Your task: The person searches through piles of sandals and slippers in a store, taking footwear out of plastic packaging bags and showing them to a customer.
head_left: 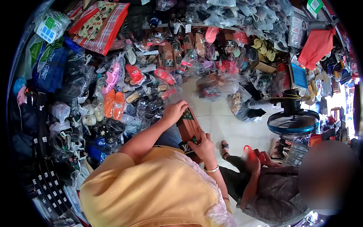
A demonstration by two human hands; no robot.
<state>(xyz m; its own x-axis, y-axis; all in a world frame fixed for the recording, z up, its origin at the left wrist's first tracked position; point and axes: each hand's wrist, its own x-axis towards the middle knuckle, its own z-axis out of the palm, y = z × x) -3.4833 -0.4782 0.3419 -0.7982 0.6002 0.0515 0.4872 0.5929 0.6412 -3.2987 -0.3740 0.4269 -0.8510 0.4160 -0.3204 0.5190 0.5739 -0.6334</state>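
Note:
A pair of brown slippers (188,126), pressed together, is in front of my yellow shirt. One end shows dark green with small markings, and a black strap with white lettering is at the lower end. My left hand (175,112) is closed at the upper end, its fingertips bent over the edge. Lower down, my right hand (204,146) wraps around the strap end, with the thumb across it and a bracelet on the wrist. The fingers hide part of both ends.
Bagged footwear is heaped to the left, including orange slippers (114,105) and pink clogs (112,77). More bagged shoes line the back. A fan (293,122) stands on the right. Below it, a seated person (272,189) holds something red. Pale floor tiles (202,108) show between.

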